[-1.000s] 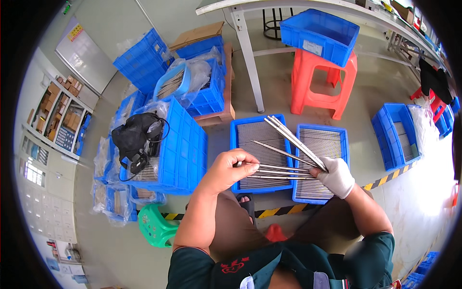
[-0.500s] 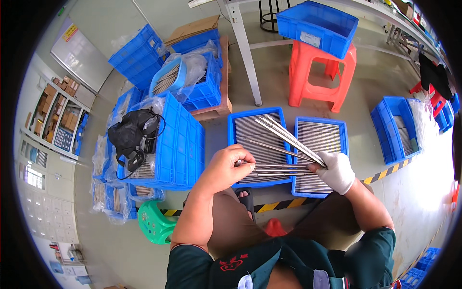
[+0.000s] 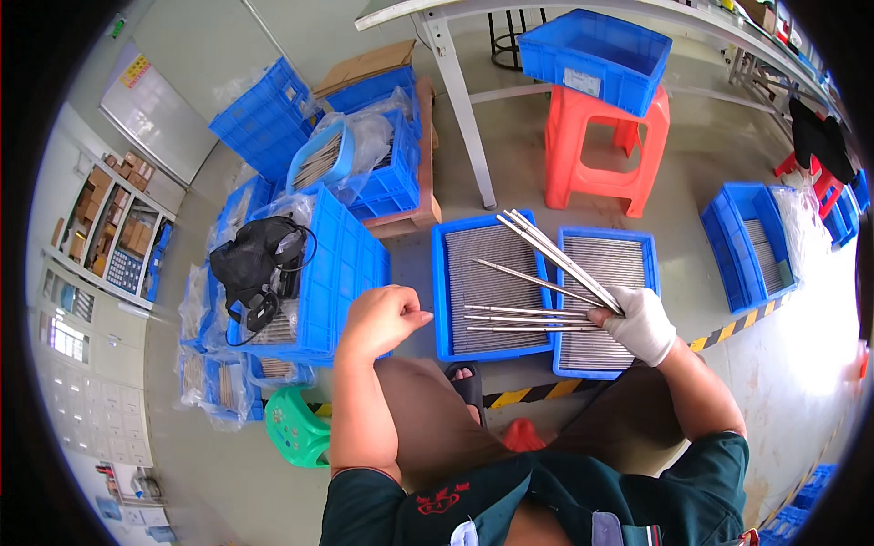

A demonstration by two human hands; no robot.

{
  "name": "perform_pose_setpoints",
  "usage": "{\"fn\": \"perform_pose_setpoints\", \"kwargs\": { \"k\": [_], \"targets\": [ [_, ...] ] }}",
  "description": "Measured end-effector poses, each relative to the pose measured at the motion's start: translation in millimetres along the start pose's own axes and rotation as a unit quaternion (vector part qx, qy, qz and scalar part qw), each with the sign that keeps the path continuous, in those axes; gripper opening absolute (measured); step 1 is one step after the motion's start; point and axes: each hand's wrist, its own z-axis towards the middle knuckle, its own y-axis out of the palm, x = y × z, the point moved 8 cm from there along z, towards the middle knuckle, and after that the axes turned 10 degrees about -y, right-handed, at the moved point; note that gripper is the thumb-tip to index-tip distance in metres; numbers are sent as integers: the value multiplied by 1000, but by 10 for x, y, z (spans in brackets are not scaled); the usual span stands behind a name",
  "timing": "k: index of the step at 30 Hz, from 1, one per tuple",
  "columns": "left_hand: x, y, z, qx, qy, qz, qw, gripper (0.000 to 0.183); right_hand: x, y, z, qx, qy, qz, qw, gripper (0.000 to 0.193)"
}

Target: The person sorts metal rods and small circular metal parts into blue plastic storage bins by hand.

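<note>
My right hand [image 3: 641, 328], in a white glove with a bare thumb tip, is closed on several thin silver metal rods [image 3: 557, 257]. Some of them point up and away in a tight bundle, while others fan out toward the left. My bare left hand [image 3: 384, 320] is off to the left, apart from the rods, with its fingers curled in and nothing visible in them. Below the held rods are two blue trays side by side, the left tray [image 3: 442, 296] and the right tray [image 3: 652, 273], both lined with rows of similar rods.
Stacked blue crates [image 3: 360, 264] stand at the left, with a black bag [image 3: 257, 259] on top. A green stool [image 3: 296, 426] is by my left leg. Ahead, a red stool [image 3: 560, 173] bears a blue bin [image 3: 592, 56]. Another crate [image 3: 728, 241] lies farther right, beyond striped floor tape [image 3: 715, 338].
My left hand has let go of the rod ends and moved left, away from them. The right hand keeps its hold, nearly in place.
</note>
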Motion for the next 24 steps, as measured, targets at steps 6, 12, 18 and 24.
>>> {"fn": "perform_pose_setpoints", "kwargs": {
  "k": [6, 12, 18, 24],
  "targets": [
    [-149, -38, 160, -12, 82, -412, 908, 23, 6, 68, 2, -26, 16, 44, 999, 19],
    [263, -2, 78, -114, 94, -631, 761, 24, 66, 203, -14, -72, 29, 30, 997, 24],
    [397, 57, 101, -139, 106, -660, 730, 25, 27, 293, -50, -109, 97, 169, 975, 28],
    [349, 82, 179, -137, 100, -703, 691, 29, -14, 551, -190, -195, 138, 374, 896, 41]
  ]
}}
